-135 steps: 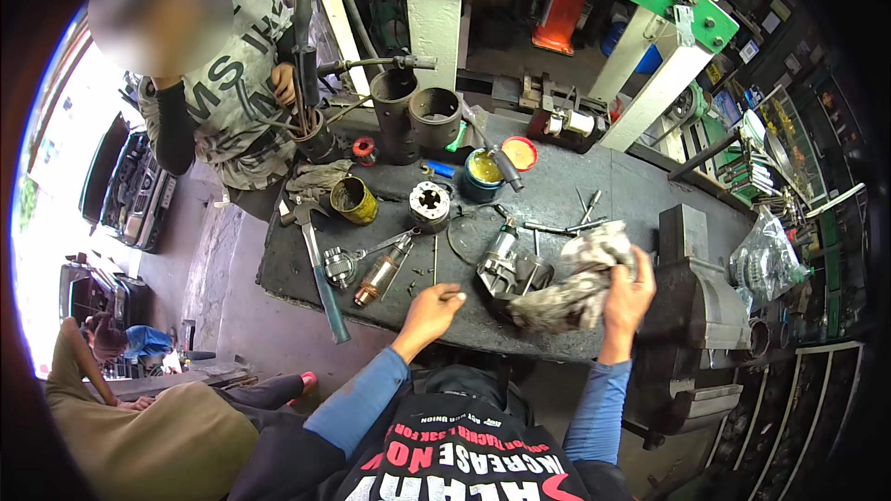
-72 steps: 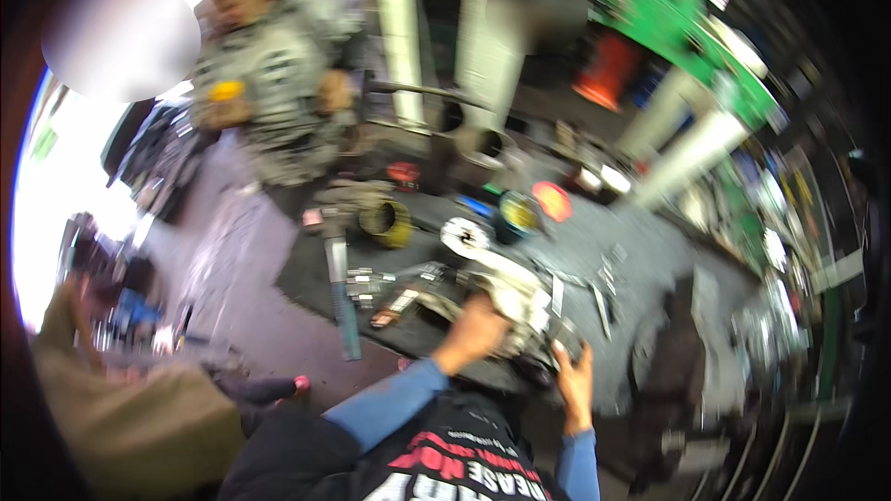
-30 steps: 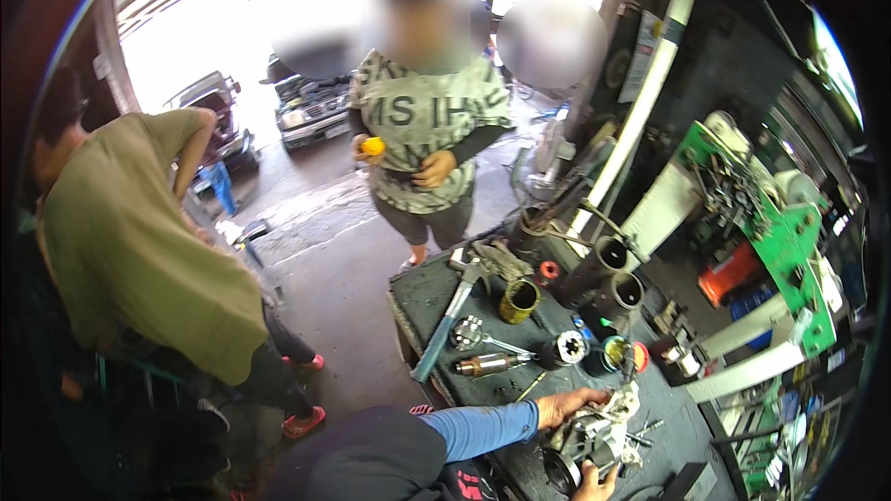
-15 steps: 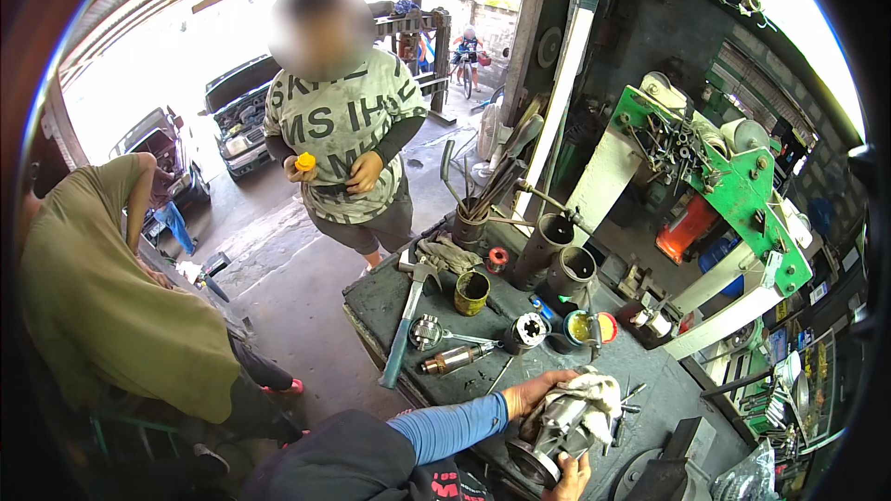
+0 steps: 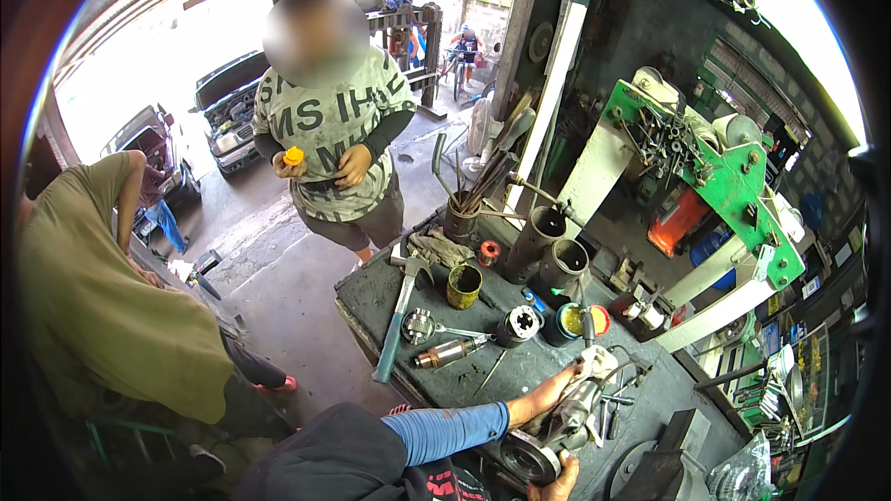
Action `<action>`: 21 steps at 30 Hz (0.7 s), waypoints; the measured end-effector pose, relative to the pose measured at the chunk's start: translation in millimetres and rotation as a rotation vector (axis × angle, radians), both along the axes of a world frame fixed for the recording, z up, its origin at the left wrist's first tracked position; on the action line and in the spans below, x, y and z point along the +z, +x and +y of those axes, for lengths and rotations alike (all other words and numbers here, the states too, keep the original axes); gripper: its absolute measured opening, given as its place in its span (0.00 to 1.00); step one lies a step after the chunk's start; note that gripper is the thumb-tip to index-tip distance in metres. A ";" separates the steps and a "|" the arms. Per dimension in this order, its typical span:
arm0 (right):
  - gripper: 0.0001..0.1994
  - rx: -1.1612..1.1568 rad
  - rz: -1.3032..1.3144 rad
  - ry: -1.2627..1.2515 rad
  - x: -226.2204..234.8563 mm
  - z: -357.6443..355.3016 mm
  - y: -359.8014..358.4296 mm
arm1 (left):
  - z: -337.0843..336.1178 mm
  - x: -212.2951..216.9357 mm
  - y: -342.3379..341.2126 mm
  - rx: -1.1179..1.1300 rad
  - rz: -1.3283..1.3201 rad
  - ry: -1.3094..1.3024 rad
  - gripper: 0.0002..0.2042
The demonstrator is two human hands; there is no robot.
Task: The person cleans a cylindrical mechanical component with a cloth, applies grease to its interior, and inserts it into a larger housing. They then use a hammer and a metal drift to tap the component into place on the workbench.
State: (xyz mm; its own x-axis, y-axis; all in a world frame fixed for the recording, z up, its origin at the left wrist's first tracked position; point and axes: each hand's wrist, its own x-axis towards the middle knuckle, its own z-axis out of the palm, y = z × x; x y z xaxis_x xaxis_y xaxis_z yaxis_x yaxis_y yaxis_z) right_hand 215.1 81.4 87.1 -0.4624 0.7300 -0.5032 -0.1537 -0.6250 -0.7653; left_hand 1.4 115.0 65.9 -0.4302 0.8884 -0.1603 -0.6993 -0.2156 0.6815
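**A:** so what's being held here? looks like 1 heavy part

**B:** yeah, a grey metal motor-like assembly lying across the near edge of the worktop. The left hand is closed over a pale rag on the far end of it, I'd guess to keep grease off the palm and steady that end. The right hand grasps it from below, right by the round flange end, probably because that's the heavy side

**A:** and the stuff around?

**B:** just beyond the left hand: a blue tin with yellow-green paste and a round metal die. Further left of the hands, a hammer with a blue handle and a yellow-green can. 2 other people stand beyond the worktop, 1 holding a small yellow cap
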 end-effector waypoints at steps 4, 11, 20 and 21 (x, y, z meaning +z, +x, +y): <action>0.14 0.076 0.133 0.129 36.0 -13.8 -10.2 | -7.6 -58.6 -12.4 -0.039 -0.282 -0.004 0.21; 0.22 -0.085 0.029 -0.177 -7.6 0.8 18.6 | -77.4 41.5 14.1 -0.348 -0.325 -0.109 0.23; 0.19 0.136 0.521 -0.146 -48.2 2.4 26.2 | -31.9 9.3 -2.7 -0.013 0.259 -0.500 0.29; 0.18 0.096 0.441 -0.161 -37.8 -7.7 30.5 | -42.2 9.7 -5.1 0.093 0.237 -0.471 0.29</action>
State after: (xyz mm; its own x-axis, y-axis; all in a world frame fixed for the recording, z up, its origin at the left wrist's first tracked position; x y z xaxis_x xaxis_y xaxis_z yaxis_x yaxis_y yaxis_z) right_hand 245.6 73.7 49.3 -0.7186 0.6027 -0.3470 -0.3780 -0.7573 -0.5326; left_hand -3.7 72.8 75.5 -0.5763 0.7001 -0.4217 -0.5071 0.0983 0.8562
